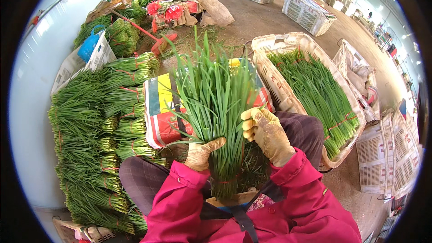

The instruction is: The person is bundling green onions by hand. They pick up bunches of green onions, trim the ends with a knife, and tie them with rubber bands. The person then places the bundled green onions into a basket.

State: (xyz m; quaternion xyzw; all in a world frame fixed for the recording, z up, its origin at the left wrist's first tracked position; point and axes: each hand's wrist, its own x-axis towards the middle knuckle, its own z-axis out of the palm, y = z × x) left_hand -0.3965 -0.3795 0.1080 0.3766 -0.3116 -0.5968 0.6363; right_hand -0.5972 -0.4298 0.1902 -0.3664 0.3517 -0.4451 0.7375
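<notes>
A bundle of green garlic chives stands upright between my knees, leaf tips pointing away from me. Near its lower end a thin red band goes around the stalks. My left hand, in a soiled yellowish glove, grips the bundle from the left with the thumb across the front. On the other side is my gloved right hand, its fingers curled in beside the leaves. A bit of green shows at its fingertips; whether a leaf is pinched there is unclear. Behind the bundle lies a red, white and yellow woven sack.
Tied chive bundles are piled along the left wall. At right, a pale plastic crate holds more chives. Stacked crates stand farther right. A red-handled broom and a blue bucket are beyond the pile.
</notes>
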